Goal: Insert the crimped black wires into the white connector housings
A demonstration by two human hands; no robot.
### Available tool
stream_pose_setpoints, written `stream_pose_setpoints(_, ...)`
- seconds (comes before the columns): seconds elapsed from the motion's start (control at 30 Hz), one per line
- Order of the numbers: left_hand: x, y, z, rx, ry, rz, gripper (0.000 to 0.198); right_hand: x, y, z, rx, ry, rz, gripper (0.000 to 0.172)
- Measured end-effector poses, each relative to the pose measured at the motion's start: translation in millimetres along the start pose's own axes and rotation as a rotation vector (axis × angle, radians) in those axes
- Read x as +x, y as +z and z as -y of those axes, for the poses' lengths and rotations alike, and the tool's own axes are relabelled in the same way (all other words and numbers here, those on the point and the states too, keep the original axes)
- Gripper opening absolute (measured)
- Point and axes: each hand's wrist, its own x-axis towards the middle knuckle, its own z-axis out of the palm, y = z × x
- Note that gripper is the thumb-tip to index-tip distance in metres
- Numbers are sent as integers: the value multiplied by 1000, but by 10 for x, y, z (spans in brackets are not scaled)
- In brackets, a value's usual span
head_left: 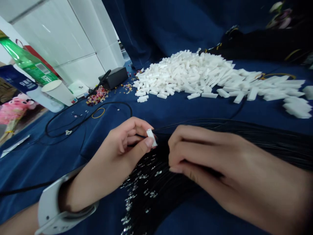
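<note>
Left hand: the left hand (114,153) is nearly closed, its thumb and fingertips pinching a small white plastic connector housing (152,137); a white wristband (52,205) circles the wrist.

Connector housing: a smooth, rectangular block held at the left hand's fingertips, its long axis tilted from upper left to lower right in the head view, just beside the wire bundle.

Right hand: the right hand (207,160) is curled and closed, thumb and fingers pinching a few strands from the wire bundle, near the left hand but apart from it.

Wire bundle: a dense sheaf of thin, glossy black wires (149,192) sweeps from the right across the surface, with small shiny metal terminals (140,192) at its lower ends.

Housing pile: a heaped mound of matching white housings (186,73) lies loose and jumbled ahead of the hands, with larger white foam-like blocks (297,109) at its right.

Surface: deep blue, softly creased cloth (168,112) covers it, carrying a looped black cable (73,122), a yellow rubber band (98,113) and a black box (113,78).

Left side: a green bottle (29,62) lies beside a white paper cup (57,91).
</note>
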Motion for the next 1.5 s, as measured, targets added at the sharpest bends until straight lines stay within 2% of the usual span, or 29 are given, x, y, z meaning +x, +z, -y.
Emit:
stream_pose_setpoints(0.13, 13, -35, -11, -33, -51, -31, 10, 30, -42, -73, -46, 29, -35, 16)
stream_pose_setpoints(0.33, -18, 14, -45, -16, -96, -18, 10, 7, -26, -143, -101, 48, -97, 9)
stream_pose_setpoints(0.47, -40, 17, -12, -32, -92, -21, 8, 7, -16, -154, -117, 31, -138, 18)
stream_pose_setpoints(0.63, -36, -3, 39, -45, -84, -35, 8, 23, -27, -141, -123, 25, -123, 22)
stream_pose_setpoints(0.83, -20, 17, 1, -24, -101, -29, 7, -1, -10, -135, -112, 19, -132, 22)
stream_pose_setpoints(1.0, -19, 5, -21, -9, -94, -20, 13, -15, 5, -151, -90, 45, -108, 30)
stream_pose_setpoints(1.3, -24, 22, -23, 37, -54, 18, 7, 20, 14, -136, -148, 6, -139, 21)
stream_pose_setpoints(1.5, -66, 46, -8, 50, -59, -22, 10, 1, 7, -56, -273, -60, -180, 25)
